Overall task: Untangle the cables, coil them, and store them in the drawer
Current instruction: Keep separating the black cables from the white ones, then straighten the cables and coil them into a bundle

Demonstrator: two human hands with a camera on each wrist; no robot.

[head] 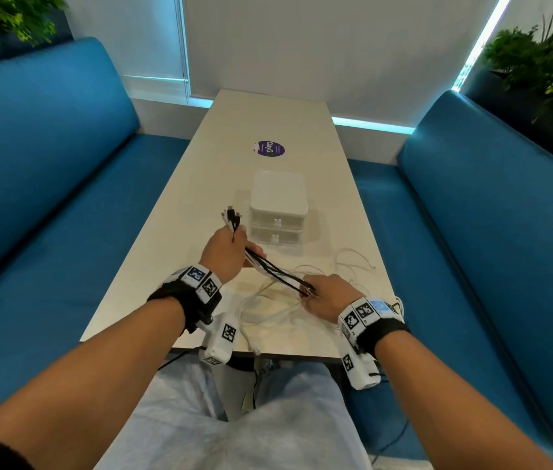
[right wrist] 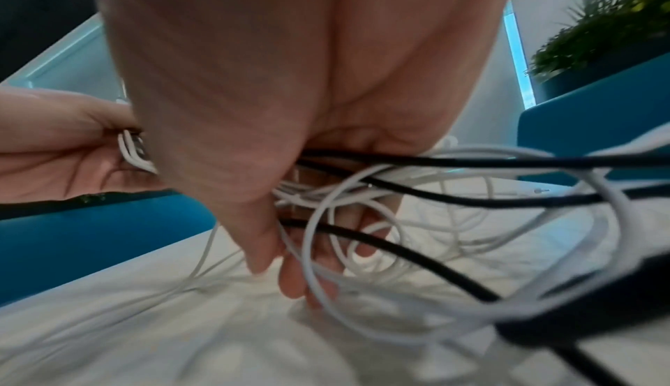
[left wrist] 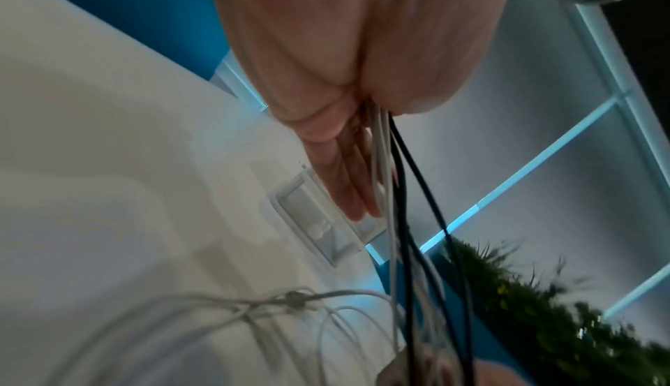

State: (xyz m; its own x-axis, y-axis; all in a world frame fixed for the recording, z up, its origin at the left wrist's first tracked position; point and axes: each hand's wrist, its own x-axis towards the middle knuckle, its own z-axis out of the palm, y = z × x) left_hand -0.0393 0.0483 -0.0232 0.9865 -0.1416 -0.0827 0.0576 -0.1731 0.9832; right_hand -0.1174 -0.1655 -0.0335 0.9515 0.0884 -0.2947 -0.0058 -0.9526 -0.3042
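Observation:
My left hand (head: 246, 240) is raised over the table and grips a bundle of black and white cables, their plug ends (head: 232, 215) sticking up past my thumb. Black cables (head: 278, 273) stretch taut from it down to my right hand (head: 309, 293), which pinches them low over the table. In the right wrist view the black cables (right wrist: 435, 160) run between my right hand's (right wrist: 286, 266) thumb and fingers. A white cable tangle (head: 268, 307) lies loose under both hands. The white two-drawer unit (head: 278, 212) stands just beyond, both drawers closed. In the left wrist view cables (left wrist: 402, 220) hang from my left hand (left wrist: 362, 186).
The narrow white table (head: 200, 184) runs away from me between two blue benches (head: 47, 164). A purple round sticker (head: 270, 149) lies behind the drawer unit. A thin white cable (head: 359, 262) strays toward the table's right edge. Plants stand in both far corners.

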